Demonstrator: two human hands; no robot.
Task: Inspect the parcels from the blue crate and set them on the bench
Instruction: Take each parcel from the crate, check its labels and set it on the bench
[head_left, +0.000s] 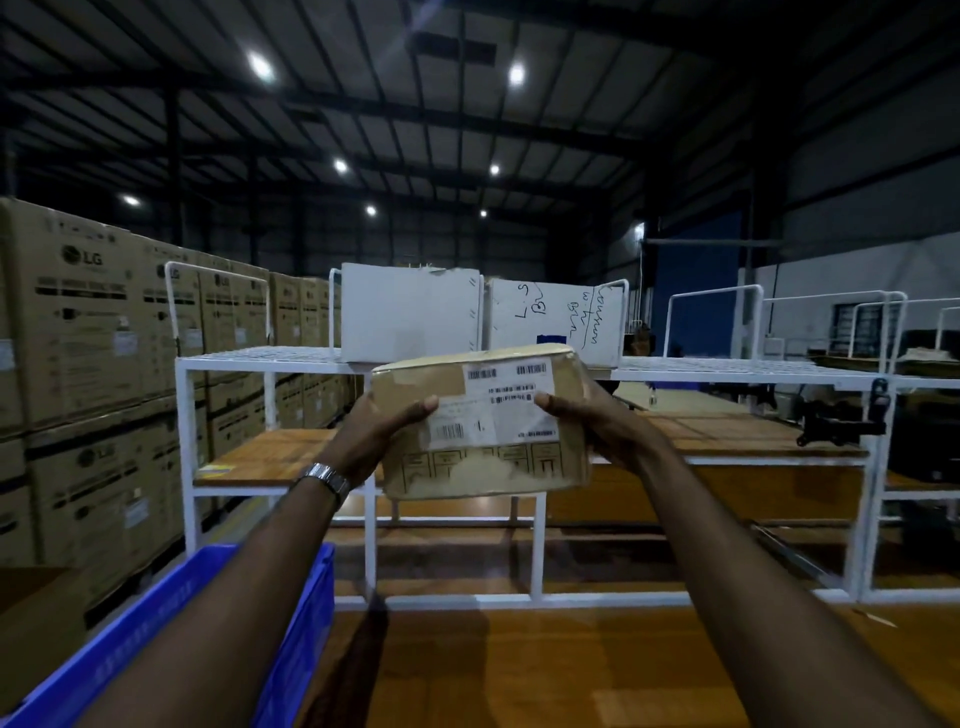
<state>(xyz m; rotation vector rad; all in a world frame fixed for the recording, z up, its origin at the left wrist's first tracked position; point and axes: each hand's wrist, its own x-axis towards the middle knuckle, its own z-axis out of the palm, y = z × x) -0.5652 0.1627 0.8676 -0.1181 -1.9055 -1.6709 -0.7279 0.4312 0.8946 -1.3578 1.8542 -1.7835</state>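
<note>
A brown cardboard parcel (483, 426) with white barcode labels is held up in the air in front of me, its labelled face toward the camera. My left hand (382, 426) grips its left edge, thumb on the front face. My right hand (592, 415) grips its right edge the same way. A metal watch sits on my left wrist. The blue crate (291, 613) stands at the lower left, mostly hidden behind my left forearm; its inside is not visible. The wooden bench top (519, 670) stretches below the parcel.
A white metal rack (540, 545) with a mesh upper shelf stands beyond the bench. Two white boards (410, 312) lean on that shelf, one with handwriting. Stacked brown LG cartons (78, 364) line the left side. A black clamp (841, 421) hangs on the rack's right post.
</note>
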